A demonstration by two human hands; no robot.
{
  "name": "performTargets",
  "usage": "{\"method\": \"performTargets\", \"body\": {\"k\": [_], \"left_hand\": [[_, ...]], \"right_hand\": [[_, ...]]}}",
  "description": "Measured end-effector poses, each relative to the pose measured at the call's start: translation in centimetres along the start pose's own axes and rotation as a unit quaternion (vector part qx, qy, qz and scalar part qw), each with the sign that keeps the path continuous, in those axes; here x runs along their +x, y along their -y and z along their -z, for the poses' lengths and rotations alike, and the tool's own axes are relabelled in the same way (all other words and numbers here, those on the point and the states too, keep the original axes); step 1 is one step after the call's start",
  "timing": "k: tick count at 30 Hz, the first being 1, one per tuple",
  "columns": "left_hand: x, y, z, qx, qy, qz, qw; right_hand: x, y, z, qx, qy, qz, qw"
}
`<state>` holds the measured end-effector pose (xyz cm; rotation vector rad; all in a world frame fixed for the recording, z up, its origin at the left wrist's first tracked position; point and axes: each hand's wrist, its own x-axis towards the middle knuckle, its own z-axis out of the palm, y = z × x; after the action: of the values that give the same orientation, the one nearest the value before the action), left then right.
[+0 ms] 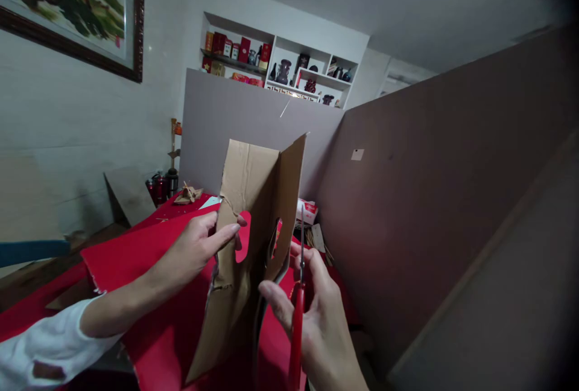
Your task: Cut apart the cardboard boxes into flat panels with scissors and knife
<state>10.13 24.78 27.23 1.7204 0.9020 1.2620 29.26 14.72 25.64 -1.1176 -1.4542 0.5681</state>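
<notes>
An upright, folded sheet of brown cardboard (253, 198) with curved cut-outs along its edges stands in front of me. My left hand (199, 246) pinches its left edge between thumb and fingers. My right hand (312, 300) grips red-handled scissors (297, 312), whose thin blades point up beside the cardboard's right flap. A white sleeve covers my left forearm at the lower left.
A red cloth (136, 246) covers the table below. Small cardboard scraps (187, 195) and a dark kettle (170, 181) sit at its far end. Grey partition boards (434, 186) rise behind and at the right. Wall shelves (280, 68) hold boxes and vases.
</notes>
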Motion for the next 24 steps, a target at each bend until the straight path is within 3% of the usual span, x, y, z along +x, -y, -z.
{"method": "performTargets", "body": {"k": [8, 12, 15, 19, 24], "left_hand": [[-0.6, -0.1, 1.9, -0.164, 0.109, 0.068, 0.978], [-0.7, -0.2, 2.6, -0.221, 0.149, 0.127, 0.956], [-0.5, 0.3, 3.0, -0.261, 0.163, 0.150, 0.940], [-0.3, 0.2, 3.2, -0.315, 0.185, 0.155, 0.918], [-0.3, -0.7, 2.8, -0.347, 0.142, 0.148, 0.915]], "right_hand": [[1.3, -1.4, 3.3, 0.063, -0.092, -0.046, 0.993], [2.1, -0.6, 3.1, 0.197, -0.116, -0.149, 0.962], [2.4, -0.2, 2.6, 0.277, -0.103, -0.199, 0.934], [2.2, -0.7, 2.4, 0.340, -0.078, -0.198, 0.916], [2.0, -1.7, 1.9, 0.384, -0.081, -0.188, 0.901]]}}
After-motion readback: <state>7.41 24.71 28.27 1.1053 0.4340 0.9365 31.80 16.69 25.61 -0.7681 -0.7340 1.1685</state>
